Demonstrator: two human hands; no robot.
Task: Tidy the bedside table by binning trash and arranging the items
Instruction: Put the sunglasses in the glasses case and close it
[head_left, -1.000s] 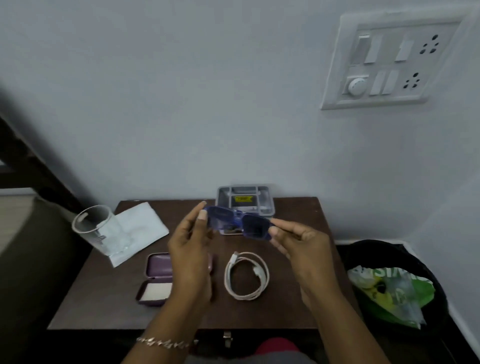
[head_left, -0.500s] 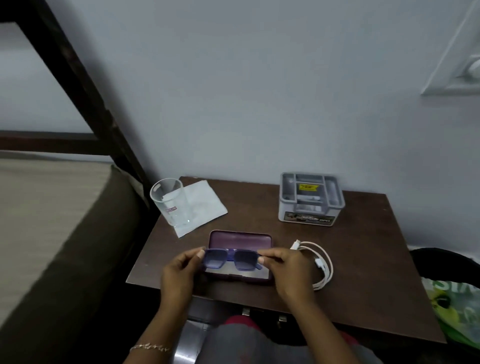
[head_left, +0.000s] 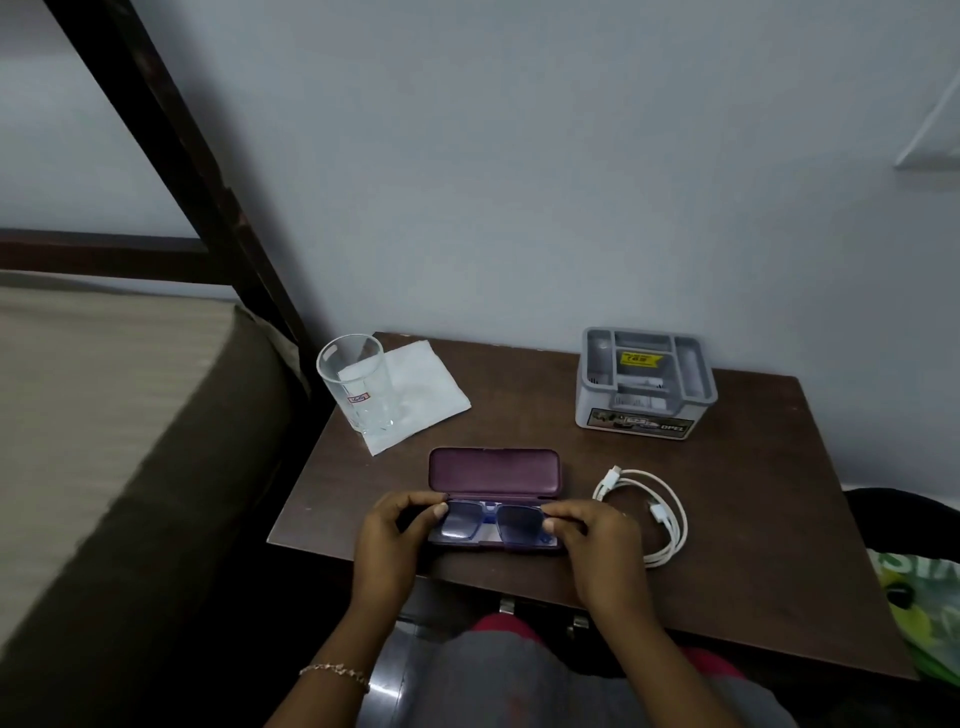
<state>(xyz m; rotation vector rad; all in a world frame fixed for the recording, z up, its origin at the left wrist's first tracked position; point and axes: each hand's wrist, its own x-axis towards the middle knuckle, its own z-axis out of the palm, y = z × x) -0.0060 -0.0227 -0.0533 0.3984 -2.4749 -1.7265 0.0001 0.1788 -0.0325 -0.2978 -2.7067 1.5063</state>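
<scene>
Blue-framed sunglasses (head_left: 493, 524) lie folded in the lower half of an open purple glasses case (head_left: 494, 471) near the front edge of the dark wooden bedside table (head_left: 737, 519). My left hand (head_left: 395, 540) pinches the glasses' left end and my right hand (head_left: 597, 545) pinches the right end. A coiled white cable (head_left: 655, 509) lies just right of the case. A clear drinking glass (head_left: 358, 384) stands at the back left on a white napkin (head_left: 421, 389).
A grey compartment organiser (head_left: 644, 384) stands at the back right against the wall. A black bin with a green plastic bag (head_left: 930, 597) sits right of the table. The bed (head_left: 104, 441) and its dark frame are on the left.
Both hands have brought the sunglasses down from above the table into the open case. The head view has shifted left and lower.
</scene>
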